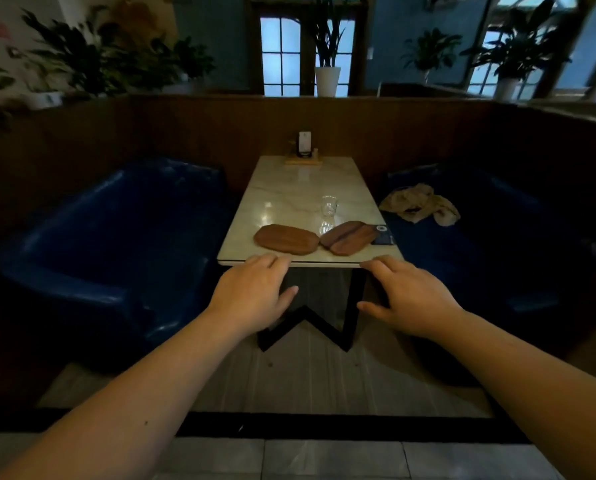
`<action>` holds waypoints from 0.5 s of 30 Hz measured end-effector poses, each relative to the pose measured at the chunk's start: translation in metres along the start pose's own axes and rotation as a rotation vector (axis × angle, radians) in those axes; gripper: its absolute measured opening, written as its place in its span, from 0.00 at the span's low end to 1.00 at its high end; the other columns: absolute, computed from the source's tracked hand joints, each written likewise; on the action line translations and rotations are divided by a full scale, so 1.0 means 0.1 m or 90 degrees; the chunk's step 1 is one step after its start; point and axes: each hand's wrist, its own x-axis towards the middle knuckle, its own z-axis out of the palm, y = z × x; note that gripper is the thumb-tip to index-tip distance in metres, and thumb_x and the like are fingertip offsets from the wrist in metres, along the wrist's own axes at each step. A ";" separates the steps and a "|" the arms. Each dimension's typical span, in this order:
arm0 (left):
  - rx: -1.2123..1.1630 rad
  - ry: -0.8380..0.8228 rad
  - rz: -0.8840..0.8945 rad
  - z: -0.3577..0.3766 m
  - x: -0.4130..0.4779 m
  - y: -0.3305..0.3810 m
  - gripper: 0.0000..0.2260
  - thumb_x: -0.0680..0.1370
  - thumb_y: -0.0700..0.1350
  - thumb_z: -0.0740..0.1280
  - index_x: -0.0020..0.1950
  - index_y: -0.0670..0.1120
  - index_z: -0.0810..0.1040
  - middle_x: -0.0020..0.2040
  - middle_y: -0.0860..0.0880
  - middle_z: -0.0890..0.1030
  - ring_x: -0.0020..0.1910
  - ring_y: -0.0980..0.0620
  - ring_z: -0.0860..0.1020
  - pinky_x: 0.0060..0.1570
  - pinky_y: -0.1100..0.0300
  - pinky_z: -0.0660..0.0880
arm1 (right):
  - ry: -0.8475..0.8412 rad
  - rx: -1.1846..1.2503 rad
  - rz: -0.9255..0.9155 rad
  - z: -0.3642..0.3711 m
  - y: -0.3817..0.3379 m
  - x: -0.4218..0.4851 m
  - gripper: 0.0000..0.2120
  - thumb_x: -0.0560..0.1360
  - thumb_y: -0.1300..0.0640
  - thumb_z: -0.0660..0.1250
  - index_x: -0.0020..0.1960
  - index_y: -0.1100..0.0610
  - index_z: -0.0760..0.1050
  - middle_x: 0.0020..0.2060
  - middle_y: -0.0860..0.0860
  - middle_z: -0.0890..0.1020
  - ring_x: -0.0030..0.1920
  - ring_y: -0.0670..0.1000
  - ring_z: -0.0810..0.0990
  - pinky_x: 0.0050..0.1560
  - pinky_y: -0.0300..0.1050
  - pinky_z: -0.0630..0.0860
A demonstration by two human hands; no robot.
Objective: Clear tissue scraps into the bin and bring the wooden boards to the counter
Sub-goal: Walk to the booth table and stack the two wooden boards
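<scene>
Two wooden boards lie side by side near the front edge of a marble table point(289, 188): a lighter brown board point(285, 238) on the left and a darker board point(348, 237) on the right, their inner ends touching. My left hand point(251, 292) hovers palm down just short of the table's edge, below the left board, fingers apart and empty. My right hand point(410, 296) reaches toward the right front corner in the same way, holding nothing. No tissue scraps or bin are in view.
A clear glass point(329, 206) stands behind the boards. A dark card point(383, 234) lies at the table's right edge. A holder on a wooden base point(304, 148) sits at the far end. Blue seats point(109, 244) flank the table; a crumpled beige cloth point(419, 202) lies on the right one.
</scene>
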 end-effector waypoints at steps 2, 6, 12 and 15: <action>-0.010 -0.005 -0.005 0.18 0.28 -0.16 0.24 0.76 0.60 0.58 0.68 0.50 0.65 0.59 0.50 0.77 0.55 0.49 0.75 0.41 0.54 0.74 | -0.002 0.012 0.001 0.09 0.10 0.26 0.35 0.69 0.31 0.60 0.71 0.46 0.59 0.67 0.48 0.71 0.62 0.52 0.73 0.55 0.52 0.75; -0.016 -0.017 0.026 0.51 0.84 -0.28 0.24 0.75 0.61 0.58 0.68 0.50 0.65 0.60 0.49 0.77 0.57 0.49 0.75 0.44 0.53 0.77 | -0.033 0.027 0.037 0.28 0.42 0.68 0.35 0.70 0.32 0.61 0.71 0.46 0.58 0.69 0.48 0.69 0.65 0.52 0.71 0.58 0.53 0.74; -0.026 -0.023 0.028 1.17 1.96 -0.33 0.24 0.75 0.60 0.59 0.67 0.50 0.65 0.59 0.49 0.78 0.56 0.48 0.76 0.43 0.51 0.79 | -0.037 0.052 0.041 0.78 1.15 1.57 0.32 0.70 0.33 0.62 0.68 0.47 0.62 0.65 0.49 0.72 0.61 0.53 0.73 0.54 0.52 0.75; -0.029 -0.043 0.019 1.49 2.41 -0.30 0.24 0.75 0.60 0.59 0.67 0.50 0.66 0.58 0.49 0.78 0.54 0.48 0.76 0.42 0.51 0.78 | -0.033 0.075 0.034 1.03 1.52 1.96 0.30 0.70 0.34 0.63 0.67 0.47 0.63 0.62 0.49 0.73 0.58 0.53 0.74 0.50 0.51 0.76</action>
